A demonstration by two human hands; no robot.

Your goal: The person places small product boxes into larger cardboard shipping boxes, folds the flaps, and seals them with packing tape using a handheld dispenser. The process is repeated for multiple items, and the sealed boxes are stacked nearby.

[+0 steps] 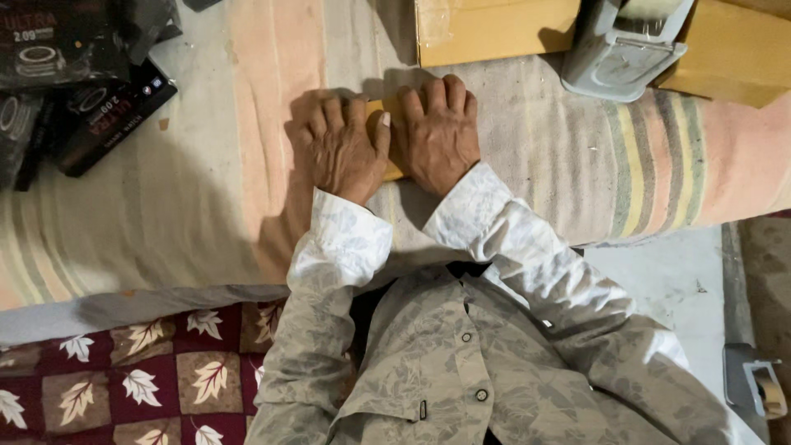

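A small yellow-brown cardboard packet (390,142) lies on the striped cloth (206,206), almost wholly covered by my hands. My left hand (339,148) presses flat on its left part, fingers together and pointing away from me. My right hand (438,132) presses flat on its right part, beside the left hand. Only a thin strip of the packet shows between the thumbs and at the near edge. Both sleeves are pale with a leaf print.
Two brown cardboard boxes (494,29) (737,49) stand at the far edge, with a grey tape dispenser (622,45) between them. Black printed packages (78,74) lie at the far left. A second tape dispenser (754,387) sits low right. A maroon leaf-patterned cloth (140,379) lies near left.
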